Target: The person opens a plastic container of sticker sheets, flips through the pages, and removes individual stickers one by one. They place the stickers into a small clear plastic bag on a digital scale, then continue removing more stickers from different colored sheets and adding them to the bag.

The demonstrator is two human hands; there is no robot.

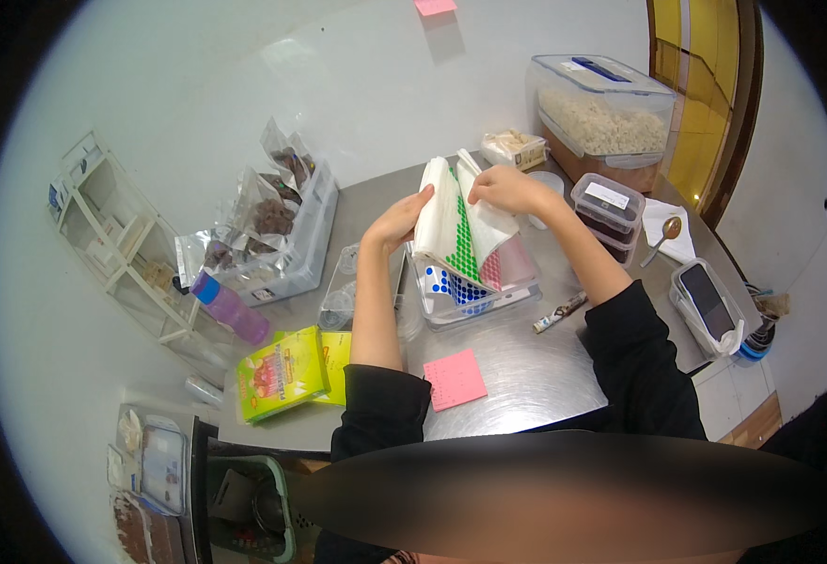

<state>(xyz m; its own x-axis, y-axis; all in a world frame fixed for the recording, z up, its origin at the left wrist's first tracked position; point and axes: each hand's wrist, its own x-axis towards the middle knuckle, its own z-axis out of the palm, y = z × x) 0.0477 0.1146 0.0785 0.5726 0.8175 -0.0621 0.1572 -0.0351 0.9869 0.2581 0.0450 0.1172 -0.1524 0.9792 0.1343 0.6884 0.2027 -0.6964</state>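
Note:
My left hand [398, 222] grips the side of a folded bundle of white sheets [433, 222]. The top edge of another white sheet [494, 233] is pinched in the fingers of my right hand [503, 190]. Between the two, a sheet of green dot stickers [464, 243] shows. Lower down are blue dot stickers [466, 290] and a sheet of pinkish-red dots [491, 271]. They stand partly inside a clear plastic box [448, 321] on the steel table [526, 374], and my hands are above it.
A pink sticky note [455, 379] and a patterned marker-like tube [560, 312] lie in front. Left are yellow-green boxes [283, 377], a purple bottle [237, 314] and a bin [314, 233] of bags. Right are stacked containers [607, 211], a spoon [663, 236] and a phone [706, 299] on a tub.

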